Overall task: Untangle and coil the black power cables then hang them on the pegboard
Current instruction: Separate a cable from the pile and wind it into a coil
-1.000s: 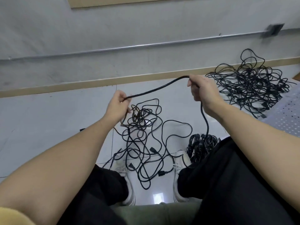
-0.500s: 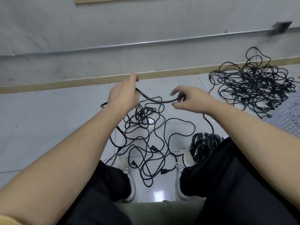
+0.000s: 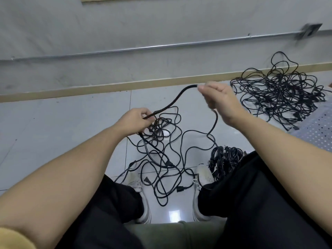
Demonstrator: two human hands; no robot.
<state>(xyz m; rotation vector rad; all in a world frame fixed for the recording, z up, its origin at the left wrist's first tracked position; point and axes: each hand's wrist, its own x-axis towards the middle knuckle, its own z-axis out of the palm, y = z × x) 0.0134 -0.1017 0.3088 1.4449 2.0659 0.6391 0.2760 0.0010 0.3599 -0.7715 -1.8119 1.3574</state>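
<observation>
**Counts on the floor**

Two hands: left hand (image 3: 133, 121), right hand (image 3: 218, 99). One cable (image 3: 168, 106) stretched between them. Three cable heaps: loose tangle (image 3: 161, 150) between the feet, big tangle (image 3: 280, 92) by the wall, tight bundle (image 3: 224, 159) beside the right shoe. Strand count inside each heap impossible to tell. At least four plugs visible in the loose tangle, e.g. plug (image 3: 180, 188). Two white shoes: left shoe (image 3: 142, 200), right shoe (image 3: 202, 178). One pegboard (image 3: 318, 130). One wall pipe (image 3: 143, 48).
</observation>
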